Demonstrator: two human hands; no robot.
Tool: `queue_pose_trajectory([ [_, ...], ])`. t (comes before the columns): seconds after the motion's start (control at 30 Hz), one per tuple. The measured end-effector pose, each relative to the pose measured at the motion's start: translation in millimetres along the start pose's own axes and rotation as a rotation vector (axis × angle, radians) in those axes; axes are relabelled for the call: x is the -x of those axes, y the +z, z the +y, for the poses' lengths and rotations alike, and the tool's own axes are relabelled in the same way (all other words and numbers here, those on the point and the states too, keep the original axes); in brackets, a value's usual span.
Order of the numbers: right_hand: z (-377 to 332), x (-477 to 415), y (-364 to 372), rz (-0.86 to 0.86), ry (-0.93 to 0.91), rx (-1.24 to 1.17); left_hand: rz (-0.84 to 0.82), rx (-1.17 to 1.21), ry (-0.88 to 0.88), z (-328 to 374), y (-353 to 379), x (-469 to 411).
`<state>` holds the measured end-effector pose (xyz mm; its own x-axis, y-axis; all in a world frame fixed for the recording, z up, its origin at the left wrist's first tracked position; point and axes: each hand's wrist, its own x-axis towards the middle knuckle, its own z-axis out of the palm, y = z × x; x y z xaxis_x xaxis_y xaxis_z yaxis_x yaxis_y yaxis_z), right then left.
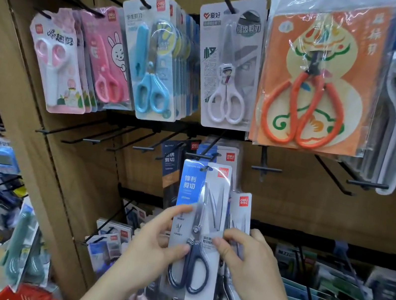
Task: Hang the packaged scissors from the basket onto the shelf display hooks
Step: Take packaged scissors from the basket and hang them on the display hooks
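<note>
your left hand (152, 244) pinches the front scissors pack (198, 228) at its left edge. your right hand (250, 266) grips the second pack (243, 207) behind.

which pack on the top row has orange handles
The orange-handled scissors pack, right of the white-handled pack; its backing card is orange too, while the others hold pink, blue or white scissors.

Front navy-handled pack (197, 231): red "deli" tag; blue strip "锋利剪切".
Second navy-handled pack (242, 209): "deli".
Light-blue scissors pack (152, 58): "deli", "学生剪刀".
White-handled scissors pack (228, 63): "爱好".
Dark pack (172, 164): "No.77757", barely legible.
</note>
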<state>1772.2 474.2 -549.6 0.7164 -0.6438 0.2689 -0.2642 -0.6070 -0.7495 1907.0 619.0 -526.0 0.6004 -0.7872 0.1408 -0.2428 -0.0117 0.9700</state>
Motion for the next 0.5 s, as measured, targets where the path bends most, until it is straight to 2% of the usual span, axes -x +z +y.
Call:
queue_pose_trajectory([
  [0.13, 15.8, 7.7, -0.7, 0.021, 0.041, -0.174, 0.125, 0.011, 0.012, -5.1, -2.5, -14.1],
  [0.27, 28.7, 19.5, -5.8, 0.096, 0.106, -0.282, 0.122, 0.041, -0.004, -15.2, 4.0, -36.9],
  [0.5, 39.0, 32.3, -16.7, 0.200, 0.114, -0.365, 0.190, -0.197, 0.097, -30.3, 28.1, -76.2],
])
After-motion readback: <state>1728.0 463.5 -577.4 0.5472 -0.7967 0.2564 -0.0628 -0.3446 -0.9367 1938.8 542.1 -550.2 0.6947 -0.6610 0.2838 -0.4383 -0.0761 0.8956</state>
